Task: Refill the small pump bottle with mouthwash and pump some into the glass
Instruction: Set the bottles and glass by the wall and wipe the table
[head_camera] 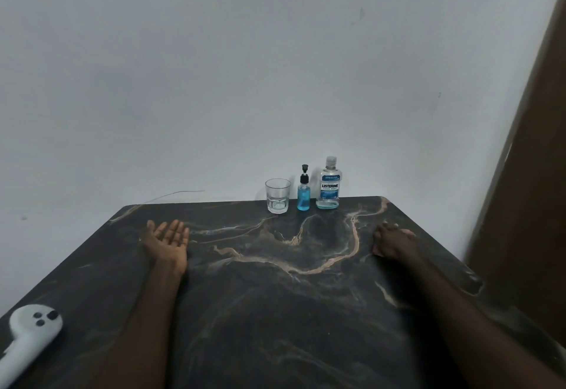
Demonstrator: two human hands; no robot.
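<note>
Upright: glass (277, 196) clear, pump bottle (303, 193) blue-filled, mouthwash bottle (328, 185) nearly drained; left hand (167, 239), right hand (395, 240) spread, empty-palmed.

Worktop (275, 312): dark marble-look surface, tan veining, soft sheen; glass (277, 195), upper centre: clear, faceted, glossy; pump bottle (303, 194): clear plastic, black plastic pump; mouthwash bottle (328, 185): clear glossy plastic, printed label; wall (214, 82): matt pale paint; white matt plastic device (27, 339), lower left.
</note>
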